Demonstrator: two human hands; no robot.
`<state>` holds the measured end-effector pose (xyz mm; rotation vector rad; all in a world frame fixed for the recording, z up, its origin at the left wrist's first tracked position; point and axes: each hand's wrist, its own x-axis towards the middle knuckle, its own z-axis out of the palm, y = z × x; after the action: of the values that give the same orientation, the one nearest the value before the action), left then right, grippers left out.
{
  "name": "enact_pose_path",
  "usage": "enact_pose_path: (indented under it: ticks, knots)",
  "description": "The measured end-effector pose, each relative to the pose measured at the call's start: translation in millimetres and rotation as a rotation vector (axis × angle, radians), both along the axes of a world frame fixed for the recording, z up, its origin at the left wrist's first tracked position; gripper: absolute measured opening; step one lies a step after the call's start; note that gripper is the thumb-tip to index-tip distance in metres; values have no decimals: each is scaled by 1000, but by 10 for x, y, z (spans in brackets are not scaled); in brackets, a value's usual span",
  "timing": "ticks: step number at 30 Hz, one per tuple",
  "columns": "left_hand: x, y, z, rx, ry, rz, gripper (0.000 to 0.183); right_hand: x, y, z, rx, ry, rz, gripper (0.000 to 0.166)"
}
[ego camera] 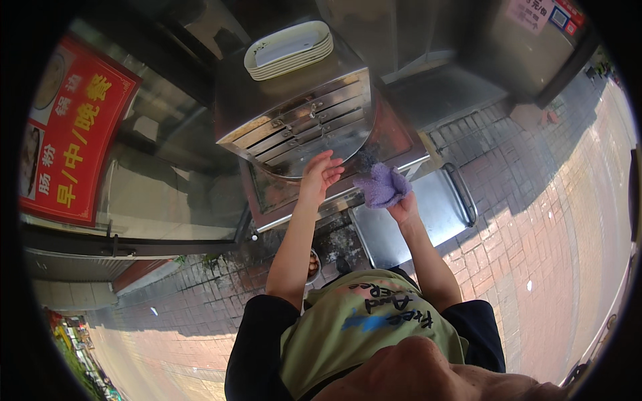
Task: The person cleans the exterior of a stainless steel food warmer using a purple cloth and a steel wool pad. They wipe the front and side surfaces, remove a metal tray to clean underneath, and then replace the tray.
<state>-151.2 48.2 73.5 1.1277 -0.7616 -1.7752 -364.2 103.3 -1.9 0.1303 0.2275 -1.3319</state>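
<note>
A bunched purple cloth (382, 186) is gripped in my right hand (404, 206), just right of the rim of a round metal pan. My left hand (321, 174), its fingers apart and holding nothing, hovers before a stainless-steel steamer cabinet (301, 118) with stacked drawers and small metal handles. On the cabinet's top lies a stack of oval white plates (288, 50) with a leaf pattern. The cabinet stands over a reddish-brown table (273, 200) with a metal edge.
Below the table's right side is a stainless-steel cart or tray (426, 215) with a tubular handle. A bowl of round brown items (314, 265) sits low beside my left forearm. Glass panels (165, 165) with a red sign (80, 130) stand left; brick paving (511, 200) lies right.
</note>
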Motion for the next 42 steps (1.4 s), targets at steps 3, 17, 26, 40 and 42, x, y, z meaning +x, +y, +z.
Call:
enact_pose_path:
  ticks: [3, 17, 26, 40, 42]
  knots:
    - [204, -223, -62, 166, 274, 317, 56, -276, -35, 149, -85, -92, -135, 32]
    - [-27, -1000, 36, 399, 264, 645, 38, -450, -792, 386, -218, 41, -15, 37]
    - [-94, -771, -269, 229, 328, 689, 12, -852, -476, 94, -216, 75, 36, 39]
    - [-306, 503, -98, 60, 639, 649, 19, -1211, -217, 118, -148, 233, 36, 38]
    - [-315, 738, -39, 4, 629, 592, 17, -1201, -163, 111, -172, 275, 23, 38]
